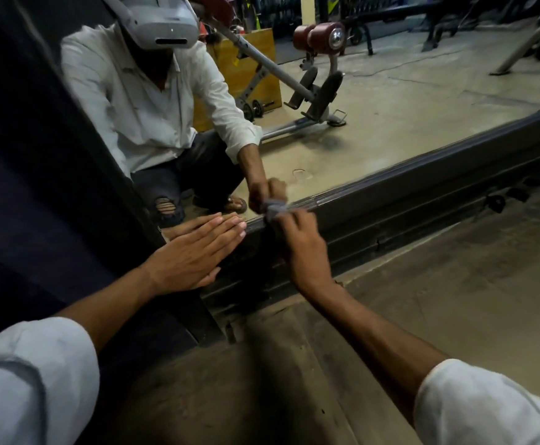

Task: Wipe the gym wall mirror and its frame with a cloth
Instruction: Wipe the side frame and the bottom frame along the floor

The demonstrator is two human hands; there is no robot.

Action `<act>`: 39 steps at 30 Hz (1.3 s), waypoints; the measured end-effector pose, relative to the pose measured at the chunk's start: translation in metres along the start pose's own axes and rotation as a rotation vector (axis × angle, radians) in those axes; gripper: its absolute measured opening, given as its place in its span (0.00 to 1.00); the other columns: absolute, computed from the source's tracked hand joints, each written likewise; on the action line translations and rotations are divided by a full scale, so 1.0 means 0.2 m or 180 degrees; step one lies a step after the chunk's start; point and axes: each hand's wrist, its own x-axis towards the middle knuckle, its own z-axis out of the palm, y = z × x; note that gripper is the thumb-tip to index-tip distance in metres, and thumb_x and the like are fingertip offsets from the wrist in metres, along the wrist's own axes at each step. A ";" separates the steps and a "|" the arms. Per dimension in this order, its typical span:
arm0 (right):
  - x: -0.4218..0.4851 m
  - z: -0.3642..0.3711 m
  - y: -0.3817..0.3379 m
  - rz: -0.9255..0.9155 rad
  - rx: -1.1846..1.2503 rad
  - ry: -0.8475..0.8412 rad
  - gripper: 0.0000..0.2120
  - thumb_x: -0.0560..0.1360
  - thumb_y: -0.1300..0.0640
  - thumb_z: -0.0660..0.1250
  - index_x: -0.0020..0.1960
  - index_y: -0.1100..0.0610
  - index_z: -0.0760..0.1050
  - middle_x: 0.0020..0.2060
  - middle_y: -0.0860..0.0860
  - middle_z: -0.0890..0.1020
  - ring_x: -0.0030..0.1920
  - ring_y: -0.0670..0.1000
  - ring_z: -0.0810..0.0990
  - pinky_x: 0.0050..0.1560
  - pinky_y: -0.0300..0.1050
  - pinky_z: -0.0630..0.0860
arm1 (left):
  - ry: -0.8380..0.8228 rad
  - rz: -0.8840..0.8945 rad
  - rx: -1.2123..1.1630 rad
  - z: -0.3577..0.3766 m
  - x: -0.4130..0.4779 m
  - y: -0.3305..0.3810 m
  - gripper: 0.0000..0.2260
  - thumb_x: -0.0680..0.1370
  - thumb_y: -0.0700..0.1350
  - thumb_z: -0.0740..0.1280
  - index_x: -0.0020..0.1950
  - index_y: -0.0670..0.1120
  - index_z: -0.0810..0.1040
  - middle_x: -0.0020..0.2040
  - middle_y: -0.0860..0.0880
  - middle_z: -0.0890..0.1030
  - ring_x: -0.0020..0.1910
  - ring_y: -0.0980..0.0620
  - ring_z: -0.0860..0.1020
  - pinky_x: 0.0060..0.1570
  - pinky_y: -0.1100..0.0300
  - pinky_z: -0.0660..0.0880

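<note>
White sleeves (31,380) nearest; left hand (194,252) flat against mirror (390,123); right hand (300,248) grips cloth (273,210) on frame (438,191).

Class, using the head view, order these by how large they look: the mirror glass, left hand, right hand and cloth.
1. mirror glass, by far the largest.
2. left hand and right hand: about alike, so unranked.
3. cloth, smallest; partly hidden in the right hand's grip.

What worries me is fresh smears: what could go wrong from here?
The left hand lies flat against the mirror by its corner and may leave prints. The right hand grips a bunched cloth on the frame; grime picked up there could streak the glass it meets.
</note>
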 end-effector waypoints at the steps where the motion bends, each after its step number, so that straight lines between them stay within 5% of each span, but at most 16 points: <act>1: -0.02 0.02 -0.04 -0.0434 -0.0073 -0.0243 0.22 0.77 0.61 0.72 0.70 0.54 0.74 0.66 0.52 0.72 0.63 0.55 0.75 0.55 0.52 0.82 | -0.0004 -0.0006 -0.0042 0.00 0.02 0.01 0.40 0.83 0.54 0.60 0.86 0.35 0.47 0.86 0.34 0.48 0.86 0.37 0.47 0.85 0.41 0.51; 4: 0.06 -0.02 0.02 -0.0702 -0.0337 -0.0143 0.18 0.79 0.57 0.72 0.68 0.53 0.78 0.62 0.53 0.77 0.60 0.54 0.76 0.54 0.48 0.80 | 0.0042 0.0092 -0.0071 -0.01 0.08 0.00 0.41 0.82 0.54 0.62 0.86 0.35 0.47 0.86 0.34 0.48 0.86 0.37 0.47 0.85 0.42 0.48; 10: 0.16 -0.16 0.28 0.0809 -0.0065 0.0771 0.17 0.77 0.62 0.71 0.65 0.54 0.77 0.58 0.53 0.74 0.58 0.53 0.72 0.53 0.53 0.81 | 0.0163 0.0471 -0.0096 -0.01 0.38 0.03 0.39 0.83 0.53 0.59 0.86 0.37 0.45 0.87 0.36 0.43 0.86 0.39 0.44 0.85 0.43 0.49; 17: 0.10 -0.09 0.27 -0.0015 -0.0316 0.0243 0.20 0.75 0.59 0.75 0.65 0.56 0.75 0.61 0.55 0.73 0.59 0.55 0.73 0.49 0.47 0.80 | 0.0172 0.0396 -0.0198 0.01 0.43 0.05 0.35 0.86 0.50 0.56 0.86 0.37 0.46 0.87 0.36 0.47 0.87 0.39 0.46 0.85 0.43 0.49; 21: 0.11 -0.09 0.36 0.1273 -0.0221 0.1001 0.17 0.74 0.62 0.72 0.60 0.57 0.72 0.58 0.55 0.71 0.58 0.55 0.73 0.47 0.53 0.83 | 0.0167 0.0398 -0.0208 0.01 0.44 0.05 0.34 0.86 0.50 0.55 0.87 0.38 0.45 0.87 0.37 0.44 0.87 0.40 0.45 0.85 0.43 0.50; 26: -0.13 0.14 0.17 0.0320 0.0219 0.0042 0.13 0.74 0.63 0.70 0.56 0.56 0.71 0.54 0.53 0.70 0.51 0.56 0.75 0.39 0.57 0.81 | 0.0205 0.0347 -0.0233 0.00 0.44 0.06 0.32 0.87 0.49 0.54 0.86 0.37 0.48 0.87 0.38 0.47 0.87 0.41 0.47 0.85 0.44 0.52; 29: -0.12 0.15 0.25 -0.0107 0.0104 -0.0053 0.09 0.78 0.58 0.71 0.54 0.59 0.74 0.52 0.54 0.71 0.47 0.54 0.75 0.33 0.53 0.79 | 0.0227 0.0332 -0.0218 0.00 0.45 0.05 0.32 0.87 0.49 0.56 0.86 0.37 0.50 0.87 0.38 0.49 0.87 0.41 0.49 0.84 0.44 0.52; 32: -0.07 0.06 0.37 0.0185 0.0114 0.0154 0.12 0.74 0.60 0.72 0.55 0.58 0.74 0.53 0.54 0.72 0.52 0.55 0.76 0.40 0.51 0.80 | 0.0175 0.0364 -0.0242 0.00 0.44 0.05 0.32 0.87 0.49 0.56 0.86 0.37 0.50 0.87 0.38 0.49 0.87 0.41 0.49 0.84 0.44 0.53; 36: 0.03 -0.07 0.53 0.1439 0.0239 0.1104 0.14 0.72 0.66 0.71 0.55 0.58 0.72 0.55 0.55 0.72 0.54 0.51 0.72 0.49 0.39 0.72 | 0.0219 0.0363 -0.0247 0.01 0.44 0.05 0.32 0.86 0.50 0.57 0.86 0.38 0.51 0.87 0.38 0.50 0.87 0.41 0.50 0.84 0.44 0.53; 39: 0.06 -0.12 0.51 0.1311 0.0295 0.1079 0.16 0.74 0.67 0.71 0.59 0.58 0.73 0.58 0.54 0.72 0.58 0.50 0.72 0.52 0.43 0.78 | 0.0209 0.0341 -0.0200 0.00 0.44 0.05 0.33 0.86 0.50 0.58 0.86 0.38 0.51 0.87 0.38 0.50 0.86 0.40 0.51 0.84 0.44 0.54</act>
